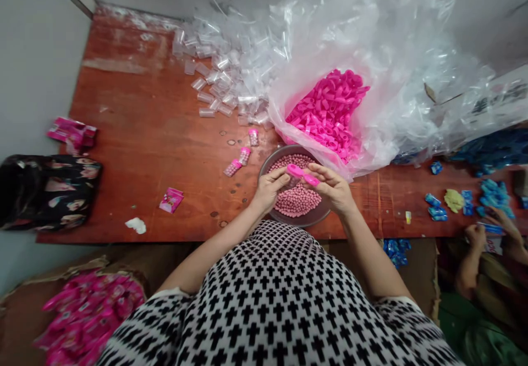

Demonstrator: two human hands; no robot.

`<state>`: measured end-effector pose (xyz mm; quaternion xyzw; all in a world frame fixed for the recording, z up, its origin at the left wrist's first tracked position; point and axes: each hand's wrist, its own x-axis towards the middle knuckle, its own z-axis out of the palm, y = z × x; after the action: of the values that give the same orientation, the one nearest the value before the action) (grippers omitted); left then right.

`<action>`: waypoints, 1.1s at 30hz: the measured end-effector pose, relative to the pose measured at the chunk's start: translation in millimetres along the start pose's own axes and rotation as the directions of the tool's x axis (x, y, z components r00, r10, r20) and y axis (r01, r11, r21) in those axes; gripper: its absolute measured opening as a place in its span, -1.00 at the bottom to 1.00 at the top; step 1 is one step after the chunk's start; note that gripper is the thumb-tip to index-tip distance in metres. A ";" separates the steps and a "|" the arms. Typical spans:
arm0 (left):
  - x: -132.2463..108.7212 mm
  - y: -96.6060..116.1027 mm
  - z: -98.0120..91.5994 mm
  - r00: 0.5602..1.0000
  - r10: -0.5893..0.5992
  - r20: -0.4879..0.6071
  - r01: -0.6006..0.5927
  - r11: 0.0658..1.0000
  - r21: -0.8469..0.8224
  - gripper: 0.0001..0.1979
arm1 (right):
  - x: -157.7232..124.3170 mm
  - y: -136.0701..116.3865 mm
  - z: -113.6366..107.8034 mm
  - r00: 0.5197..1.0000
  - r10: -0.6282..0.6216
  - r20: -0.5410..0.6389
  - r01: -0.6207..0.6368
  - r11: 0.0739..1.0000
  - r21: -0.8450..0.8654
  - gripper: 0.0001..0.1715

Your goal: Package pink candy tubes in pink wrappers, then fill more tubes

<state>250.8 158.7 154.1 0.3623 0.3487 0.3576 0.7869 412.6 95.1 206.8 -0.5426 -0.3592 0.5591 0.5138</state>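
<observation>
Over a round bowl (305,222) of pink beads (295,205), close to the near edge of a reddish-brown wooden table (136,179), both hands hold a small clear container fitted with a pink flip cap (311,179). The left hand (267,189) grasps the container below the cap's ring, thumb and fingers closed about its side; they hide part of it, so its contents cannot be told. The right hand (339,193) has the cap's raised flap pinched between thumb and fingers, the flap standing open toward it. Left of the bowl, three capped bottles (245,156) hold beads: one stands apart from the other two, which lie close together. Behind them is a heap of clear tubes (218,83); to its right, a translucent plastic bag (383,118) opens on a mass of pink caps (330,116). Farther left are a pink packet (171,200), a white scrap (136,225) and a dark floral bag (49,190). At far right, a co-worker's hands (477,236) are near blue packets (495,194).
</observation>
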 end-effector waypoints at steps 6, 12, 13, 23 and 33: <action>-5.3 3.9 -10.1 0.962 0.215 0.169 -0.263 0.896 0.358 -0.75 | -0.2 13.8 -1.6 0.982 0.155 -0.109 -0.134 0.975 0.178 -0.53; -21.8 -0.9 -17.1 0.939 0.260 0.226 -0.337 0.831 0.443 -0.79 | -6.6 22.2 20.4 0.880 0.426 0.208 -0.473 0.824 0.312 -0.59; -26.8 -2.7 -19.6 0.942 0.242 0.232 -0.325 0.830 0.454 -0.79 | -10.3 27.0 26.1 0.875 0.439 0.202 -0.483 0.800 0.354 -0.63; -53.4 -26.9 -60.7 0.984 0.024 0.177 -0.126 0.796 0.592 -0.73 | -22.0 91.9 63.8 0.790 0.594 0.154 -0.590 0.666 0.457 -0.63; 8.8 -29.9 -159.1 0.933 0.238 -0.272 0.017 0.722 0.691 -0.60 | 48.8 125.2 30.3 0.951 0.160 0.264 0.211 0.286 -0.935 -0.58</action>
<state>136.0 202.5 48.4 0.5787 0.5639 0.3083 0.5021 365.6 120.1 79.7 -0.6411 -0.7051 0.3012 0.0335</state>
